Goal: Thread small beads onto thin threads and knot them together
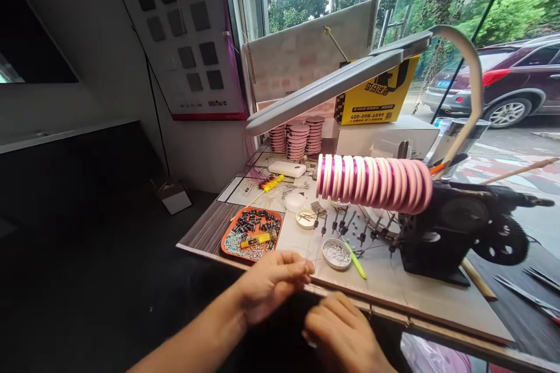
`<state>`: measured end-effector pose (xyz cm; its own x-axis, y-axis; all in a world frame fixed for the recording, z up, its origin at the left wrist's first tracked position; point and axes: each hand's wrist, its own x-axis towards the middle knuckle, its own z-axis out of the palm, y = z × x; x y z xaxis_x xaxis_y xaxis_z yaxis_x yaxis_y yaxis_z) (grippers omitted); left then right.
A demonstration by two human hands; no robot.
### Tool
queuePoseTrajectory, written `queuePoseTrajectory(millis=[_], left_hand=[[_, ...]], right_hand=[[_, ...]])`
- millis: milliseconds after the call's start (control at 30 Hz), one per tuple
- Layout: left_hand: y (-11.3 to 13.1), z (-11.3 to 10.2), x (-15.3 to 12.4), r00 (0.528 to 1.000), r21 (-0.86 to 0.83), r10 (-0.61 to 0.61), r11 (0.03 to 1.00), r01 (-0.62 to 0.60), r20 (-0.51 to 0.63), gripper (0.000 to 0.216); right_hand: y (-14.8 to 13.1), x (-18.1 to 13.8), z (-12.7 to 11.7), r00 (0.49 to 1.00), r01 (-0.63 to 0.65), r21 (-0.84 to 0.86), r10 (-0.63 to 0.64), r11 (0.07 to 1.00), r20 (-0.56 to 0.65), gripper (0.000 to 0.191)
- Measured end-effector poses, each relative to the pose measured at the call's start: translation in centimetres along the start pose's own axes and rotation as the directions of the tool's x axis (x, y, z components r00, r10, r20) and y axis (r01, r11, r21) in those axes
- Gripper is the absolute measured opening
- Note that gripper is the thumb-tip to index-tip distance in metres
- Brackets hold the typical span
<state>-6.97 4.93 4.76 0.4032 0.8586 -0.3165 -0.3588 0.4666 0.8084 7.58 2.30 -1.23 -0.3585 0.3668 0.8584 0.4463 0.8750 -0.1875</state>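
Note:
My left hand (277, 281) is over the table's front edge, thumb and fingertips pinched together. Anything between them is too small to make out. Lower and to the right, my right hand (342, 326) has its fingers curled in, with its back towards me, so what it holds is hidden. Beyond the left hand lies an orange tray (224, 247) of black pieces, small shiny bits and a yellow tube (258, 239). Closest to both hands on the right is a round white dish (324, 262) of small pale beads, with a bright green pen-like tool (359, 265) leaning by it.
A black hand-wheel machine (459, 215) on the right carries a row of pink spools (371, 182). Stacks of pink spools (296, 140) stand behind. A grey lamp (332, 84) arches overhead. Several dark stands (343, 221) and scissors (522, 294) lie on the table.

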Motion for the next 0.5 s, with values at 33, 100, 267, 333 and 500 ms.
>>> queuePoseTrajectory(millis=[33,100,267,333,500], left_hand=[[-1.3,0.3,-0.1,0.999,-0.067,-0.031,0.997,0.031,-0.009,0.023],[-4.0,1.1,-0.4,0.998,-0.235,-0.052,0.971,0.041,-0.040,0.024],[-8.1,2.9,-0.8,0.995,-0.712,-0.071,0.696,0.095,0.064,0.014],[-8.5,3.0,-0.7,0.992,-0.744,-0.060,0.656,0.124,0.112,0.012],[-8.6,2.6,-0.6,0.991,-0.753,-0.011,0.649,0.107,0.132,0.009]], right_hand=[[-0.5,-0.6,-0.9,0.990,-0.134,0.100,0.137,0.986,-0.027,0.032],[-1.5,-1.5,-2.2,0.826,-0.488,0.457,0.562,0.743,-0.031,0.022],[-2.4,-1.9,-3.0,0.364,-0.574,0.819,0.894,-0.005,0.261,0.018],[-2.4,-1.7,-3.0,0.331,-0.552,0.832,0.901,-0.057,0.281,0.021],[-2.4,-1.5,-2.9,0.348,-0.575,0.818,0.896,-0.027,0.274,0.022]])
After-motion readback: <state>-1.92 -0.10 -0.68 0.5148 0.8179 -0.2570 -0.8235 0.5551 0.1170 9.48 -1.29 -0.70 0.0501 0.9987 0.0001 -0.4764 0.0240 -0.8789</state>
